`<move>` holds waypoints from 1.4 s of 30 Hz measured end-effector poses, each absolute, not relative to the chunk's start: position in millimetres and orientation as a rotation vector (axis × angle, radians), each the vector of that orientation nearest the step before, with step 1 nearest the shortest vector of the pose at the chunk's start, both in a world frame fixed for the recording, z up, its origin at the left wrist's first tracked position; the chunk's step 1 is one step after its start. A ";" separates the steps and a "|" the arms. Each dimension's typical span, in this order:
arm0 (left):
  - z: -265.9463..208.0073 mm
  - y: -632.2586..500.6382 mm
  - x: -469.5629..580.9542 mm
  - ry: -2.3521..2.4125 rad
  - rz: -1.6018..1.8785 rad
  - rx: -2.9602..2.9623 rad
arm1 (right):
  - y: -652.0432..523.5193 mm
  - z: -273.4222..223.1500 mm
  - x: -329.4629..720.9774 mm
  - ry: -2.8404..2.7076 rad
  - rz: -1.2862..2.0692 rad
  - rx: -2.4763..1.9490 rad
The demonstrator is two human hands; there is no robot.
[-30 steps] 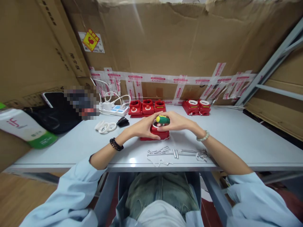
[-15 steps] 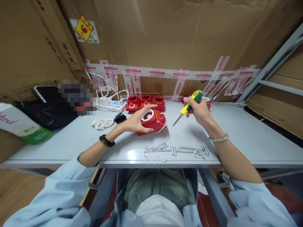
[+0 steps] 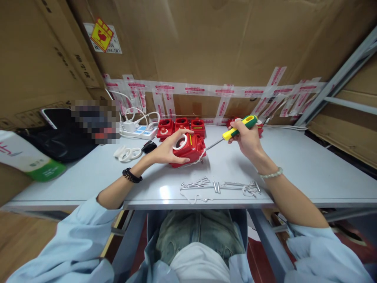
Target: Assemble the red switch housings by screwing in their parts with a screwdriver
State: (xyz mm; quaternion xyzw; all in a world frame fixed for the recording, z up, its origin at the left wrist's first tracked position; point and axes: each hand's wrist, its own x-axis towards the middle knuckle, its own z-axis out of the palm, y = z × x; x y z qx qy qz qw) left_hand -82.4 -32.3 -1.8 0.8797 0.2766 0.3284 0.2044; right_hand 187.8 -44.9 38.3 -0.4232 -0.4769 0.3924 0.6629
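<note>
Your left hand is clamped round the red housing, thumb on the near side, fingers over the far side. Housing sits mid-tabletop, straight in front of you, looks tipped a bit, the white ring in its top face next to your left palm. Can't tell if its base is fully down. A thin white strip runs along its lower edge. Your right hand grips the yellow-green screwdriver by the handle, shaft slanting down-left, tip at the housing's right side; contact too small to call.

Closer to you, loose screws, two short metal pins side by side, and thin rods near the front edge. Beyond the housing, three red units in a row; more red parts behind your right hand, mostly hidden. Left of your left hand: loose white rings, a small black piece beside them, and a power strip with white cables behind. Far left, a green-and-white bottle and a phone. Taped cardboard stands at the back.
</note>
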 end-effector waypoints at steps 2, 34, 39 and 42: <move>-1.2 -32.7 -82.3 0.775 0.913 2.449 | -45.2 37.7 187.0 -1.069 0.889 -0.957; 1.0 -30.4 -86.0 0.879 0.918 2.411 | -49.8 43.0 216.3 -1.353 1.191 -0.905; 1.2 -31.1 -85.6 0.892 0.912 2.411 | -51.7 43.3 210.8 -1.277 1.126 -0.966; 1.9 -30.7 -85.7 0.888 0.917 2.425 | -57.1 45.3 213.1 -1.286 1.178 -0.963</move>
